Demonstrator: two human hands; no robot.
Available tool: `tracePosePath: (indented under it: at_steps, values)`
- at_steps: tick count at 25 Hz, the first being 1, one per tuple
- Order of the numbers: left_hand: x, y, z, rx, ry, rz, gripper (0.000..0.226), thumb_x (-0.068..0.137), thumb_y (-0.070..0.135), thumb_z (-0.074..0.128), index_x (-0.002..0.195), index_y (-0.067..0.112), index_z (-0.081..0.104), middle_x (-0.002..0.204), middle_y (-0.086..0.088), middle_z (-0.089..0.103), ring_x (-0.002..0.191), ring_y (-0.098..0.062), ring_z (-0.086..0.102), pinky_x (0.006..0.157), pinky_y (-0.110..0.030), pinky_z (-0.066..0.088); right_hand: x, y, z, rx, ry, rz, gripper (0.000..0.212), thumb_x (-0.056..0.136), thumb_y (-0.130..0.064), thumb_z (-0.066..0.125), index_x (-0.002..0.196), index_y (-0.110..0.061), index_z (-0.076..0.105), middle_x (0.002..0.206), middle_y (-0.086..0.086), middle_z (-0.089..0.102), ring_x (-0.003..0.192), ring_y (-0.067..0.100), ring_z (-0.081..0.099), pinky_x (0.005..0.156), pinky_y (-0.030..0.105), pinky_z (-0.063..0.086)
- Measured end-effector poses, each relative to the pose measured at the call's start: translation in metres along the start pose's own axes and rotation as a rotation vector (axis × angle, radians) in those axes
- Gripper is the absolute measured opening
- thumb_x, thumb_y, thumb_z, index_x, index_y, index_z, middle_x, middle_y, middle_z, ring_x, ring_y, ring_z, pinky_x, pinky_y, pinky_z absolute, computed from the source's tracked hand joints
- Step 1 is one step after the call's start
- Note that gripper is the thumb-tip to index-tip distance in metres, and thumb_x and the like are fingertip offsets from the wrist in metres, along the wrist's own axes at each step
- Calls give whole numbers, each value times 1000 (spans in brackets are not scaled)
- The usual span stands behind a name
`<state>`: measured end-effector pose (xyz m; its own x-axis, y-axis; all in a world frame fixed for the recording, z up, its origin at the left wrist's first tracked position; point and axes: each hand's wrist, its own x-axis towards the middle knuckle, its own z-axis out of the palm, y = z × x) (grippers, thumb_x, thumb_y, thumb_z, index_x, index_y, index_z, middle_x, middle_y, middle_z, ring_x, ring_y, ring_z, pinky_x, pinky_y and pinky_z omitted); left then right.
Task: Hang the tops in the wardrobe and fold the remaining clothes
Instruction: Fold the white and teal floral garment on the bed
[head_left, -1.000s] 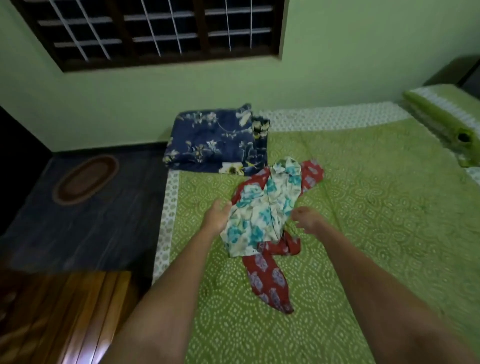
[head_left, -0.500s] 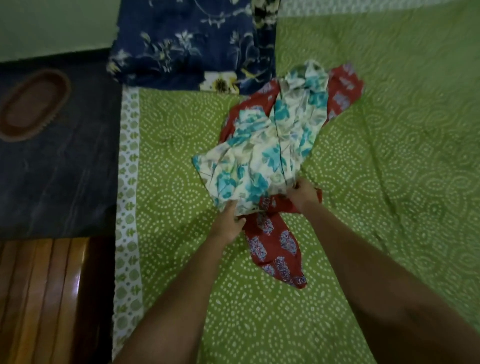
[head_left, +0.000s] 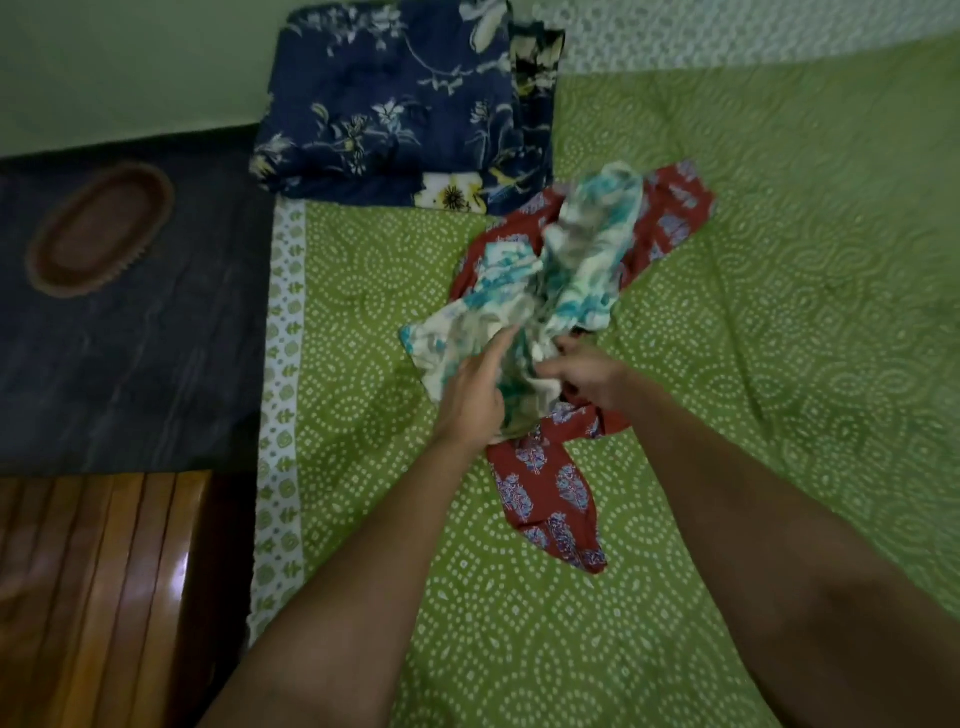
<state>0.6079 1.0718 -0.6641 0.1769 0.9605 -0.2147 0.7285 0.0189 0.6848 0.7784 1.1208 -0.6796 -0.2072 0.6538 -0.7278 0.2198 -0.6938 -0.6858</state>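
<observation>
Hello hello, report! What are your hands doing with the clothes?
Both hands on white-and-teal floral top: left hand and right hand gripping its near end. Red printed garment lies tangled underneath. Folded navy floral cloth beyond, clear.

A single wide-angle view is given from the wearer's head, directed forward and steeply down over both forearms onto the bed (head_left: 727, 322), whose near part is seen from close above. The dark floor (head_left: 130, 364) beside the bed is taken in along the left edge.
</observation>
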Motion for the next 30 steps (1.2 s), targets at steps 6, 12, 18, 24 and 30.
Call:
tracePosePath:
  at_steps: [6, 12, 18, 24, 30]
  values:
    - [-21, 116, -98, 148, -192, 83, 68, 86, -6, 42, 140, 36, 43, 136, -8, 44, 121, -28, 45, 101, -40, 41, -133, -101, 0, -260, -127, -122, 10, 72, 1, 60, 67, -7, 56, 63, 7, 51, 60, 19, 43, 56, 28, 37]
    - [-98, 218, -221, 357, -68, 178, 8, 93, 29, 57, 85, 30, 55, 99, -5, 62, 98, -24, 54, 73, -35, 39, -324, -208, 16, -404, 64, -376, 26, 90, 5, 43, 71, -9, 54, 63, 6, 52, 50, 14, 50, 46, 20, 40]
    - [-194, 307, -329, -178, 302, 279, 27, 99, 9, 40, 118, 8, 60, 105, -8, 61, 93, -22, 57, 72, -26, 40, -479, -249, 51, -582, 370, -716, 31, 83, -36, 70, 102, -14, 61, 94, 5, 62, 86, 22, 58, 77, 30, 46]
    - [-261, 342, -385, -371, 499, 322, 24, 98, 14, 37, 95, 8, 60, 97, -9, 60, 97, -26, 55, 78, -26, 41, -521, -208, 70, -1154, 755, -452, 25, 87, -13, 54, 108, -1, 61, 104, 13, 64, 92, 30, 61, 68, 27, 43]
    - [-299, 311, -389, -611, 435, 299, 27, 82, 24, 40, 57, 18, 33, 59, -4, 36, 58, -20, 34, 61, -34, 32, -517, -174, 68, -631, 1117, -270, 31, 91, -12, 43, 110, -3, 65, 111, 16, 65, 100, 32, 64, 82, 36, 53]
